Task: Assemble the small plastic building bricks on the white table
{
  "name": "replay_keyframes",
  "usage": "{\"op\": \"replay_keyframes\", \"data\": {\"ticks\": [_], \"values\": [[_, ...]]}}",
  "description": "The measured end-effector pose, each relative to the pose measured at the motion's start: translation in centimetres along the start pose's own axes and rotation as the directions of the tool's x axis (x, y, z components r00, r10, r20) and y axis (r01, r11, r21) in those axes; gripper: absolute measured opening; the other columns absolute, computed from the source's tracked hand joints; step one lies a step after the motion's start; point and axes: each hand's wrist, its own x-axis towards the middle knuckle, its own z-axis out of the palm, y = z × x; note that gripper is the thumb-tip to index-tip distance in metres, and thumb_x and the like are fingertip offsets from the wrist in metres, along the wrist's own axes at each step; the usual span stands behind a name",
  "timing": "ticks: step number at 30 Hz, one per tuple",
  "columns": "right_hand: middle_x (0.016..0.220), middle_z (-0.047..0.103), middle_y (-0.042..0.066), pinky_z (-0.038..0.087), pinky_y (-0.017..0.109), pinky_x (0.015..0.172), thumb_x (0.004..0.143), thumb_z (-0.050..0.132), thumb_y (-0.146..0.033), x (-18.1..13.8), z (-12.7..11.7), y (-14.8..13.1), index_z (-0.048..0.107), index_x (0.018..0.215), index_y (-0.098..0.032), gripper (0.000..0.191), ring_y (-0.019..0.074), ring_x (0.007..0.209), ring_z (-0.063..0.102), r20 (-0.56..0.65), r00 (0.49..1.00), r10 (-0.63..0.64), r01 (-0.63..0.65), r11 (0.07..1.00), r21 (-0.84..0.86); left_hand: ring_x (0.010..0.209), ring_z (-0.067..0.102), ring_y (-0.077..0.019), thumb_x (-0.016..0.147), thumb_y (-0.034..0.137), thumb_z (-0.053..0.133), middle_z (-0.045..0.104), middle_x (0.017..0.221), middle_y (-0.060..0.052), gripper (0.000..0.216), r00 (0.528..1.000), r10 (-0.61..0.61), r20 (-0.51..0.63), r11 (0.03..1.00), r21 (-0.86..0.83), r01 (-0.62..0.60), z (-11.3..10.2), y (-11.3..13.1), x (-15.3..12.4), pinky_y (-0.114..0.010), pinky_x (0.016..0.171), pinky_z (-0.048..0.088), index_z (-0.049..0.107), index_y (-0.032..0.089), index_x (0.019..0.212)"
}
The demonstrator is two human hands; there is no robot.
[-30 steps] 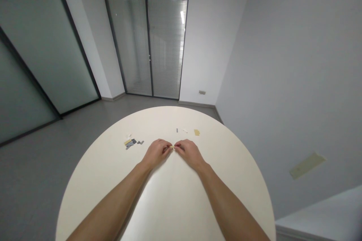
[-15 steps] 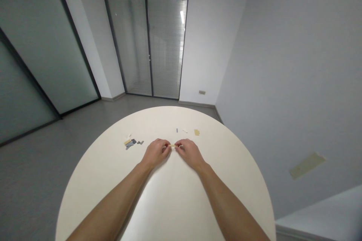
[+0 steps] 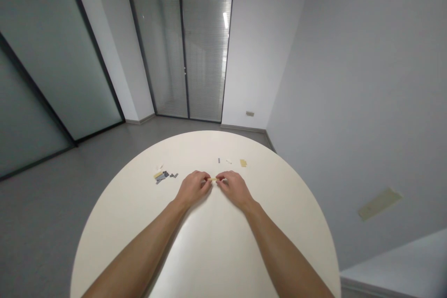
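Note:
Between my two hands, just over the round white table (image 3: pixel 216 242), is a small thin yellow piece (image 3: pixel 213 179). My left hand (image 3: pixel 192 188) pinches its left end with thumb and fingertips. Its right end sits in the pinch of my right hand (image 3: pixel 234 188). The piece lies roughly level; its ends are hidden by my fingers, and it is too small to name more exactly.
Left of my hands lies a small pile of grey and yellow flat pieces (image 3: pixel 161 177), with dark bits (image 3: pixel 173 175) beside it. Beyond my hands are a grey strip (image 3: pixel 219 160), a small white piece (image 3: pixel 228 162) and yellow flat pieces (image 3: pixel 243 163).

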Motion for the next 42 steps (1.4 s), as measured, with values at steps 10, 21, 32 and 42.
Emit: {"op": "replay_keyframes", "data": {"ticks": [10, 21, 32, 42], "values": [[0.095, 0.073, 0.003, 0.043, 0.031, 0.087, 0.092, 0.061, -0.026, 0.01, 0.09, -0.02, 0.070, 0.098, -0.022, 0.011, 0.0181, 0.092, 0.064, -0.020, 1.000, 0.008, -0.008, 1.000, 0.003, 0.094, 0.062, -0.0214, 0.097, 0.034, 0.045, 0.071, 0.098, -0.006, 0.026, 1.000, 0.000, 0.022, 1.000, 0.005, 0.000, -0.38, 0.20, 0.00, -0.032, 0.082, 0.046, 0.068, 0.021, 0.096], [0.095, 0.072, 0.003, 0.044, 0.032, 0.086, 0.092, 0.062, -0.027, -0.02, 0.03, -0.04, 0.068, 0.097, -0.023, 0.009, 0.0181, 0.092, 0.064, -0.017, 1.000, 0.016, -0.016, 1.000, -0.002, 0.093, 0.062, -0.0207, 0.095, 0.035, 0.050, 0.071, 0.097, -0.005, 0.022, 1.000, 0.010, 0.011, 1.000, -0.030, -0.009, -0.35, 0.05, -0.01, -0.032, 0.082, 0.047, 0.068, 0.022, 0.098], [0.092, 0.072, 0.002, 0.043, 0.032, 0.084, 0.088, 0.065, -0.021, 0.03, 0.17, 0.17, 0.067, 0.089, -0.022, 0.003, 0.0185, 0.090, 0.063, -0.036, 0.999, 0.029, -0.030, 0.999, -0.030, 0.092, 0.062, -0.0203, 0.093, 0.030, 0.052, 0.071, 0.095, -0.005, 0.018, 1.000, 0.013, -0.001, 1.000, -0.024, -0.013, -0.04, 0.10, -0.10, -0.032, 0.081, 0.047, 0.068, 0.022, 0.098], [0.093, 0.073, 0.002, 0.043, 0.032, 0.085, 0.089, 0.065, -0.024, 0.02, 0.31, 0.35, 0.068, 0.091, -0.023, 0.004, 0.0187, 0.090, 0.064, -0.046, 0.998, 0.038, -0.040, 0.999, -0.034, 0.094, 0.063, -0.0213, 0.094, 0.031, 0.050, 0.071, 0.097, -0.005, 0.022, 1.000, 0.001, 0.002, 1.000, 0.006, -0.001, 0.08, 0.01, -0.05, -0.032, 0.083, 0.047, 0.069, 0.022, 0.100]]}}
